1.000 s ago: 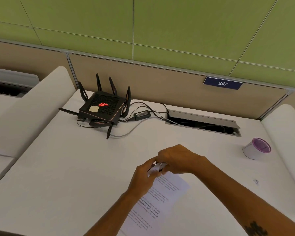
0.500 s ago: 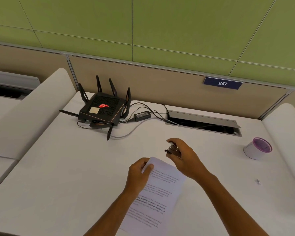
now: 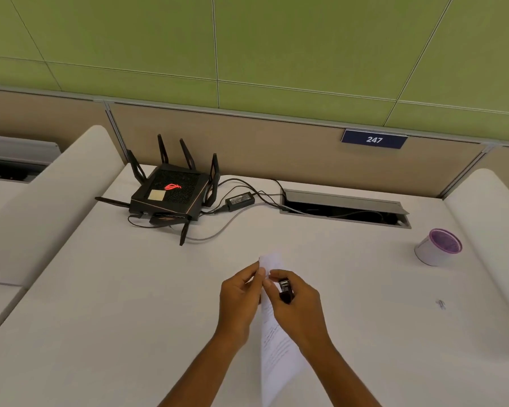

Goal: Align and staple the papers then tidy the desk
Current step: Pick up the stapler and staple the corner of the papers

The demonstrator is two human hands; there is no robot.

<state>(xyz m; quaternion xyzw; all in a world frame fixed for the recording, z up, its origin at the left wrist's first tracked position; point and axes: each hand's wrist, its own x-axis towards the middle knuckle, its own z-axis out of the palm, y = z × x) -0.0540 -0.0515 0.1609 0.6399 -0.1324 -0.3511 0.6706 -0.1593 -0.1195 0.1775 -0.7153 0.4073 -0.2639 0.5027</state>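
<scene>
left hand (image 3: 239,301) pinches papers (image 3: 276,348); right hand (image 3: 299,306) grips, seemingly, stapler (image 3: 285,290).

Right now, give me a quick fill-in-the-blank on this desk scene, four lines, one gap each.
1. The right hand holds a small black ____.
2. The papers are pinched at the top by ____ hands, the left hand included.
3. The sign on the partition reads ____.
4. The white cup with the purple rim stands on the person's ____ side of the desk.

Missing words: stapler; both; 247; right
</scene>
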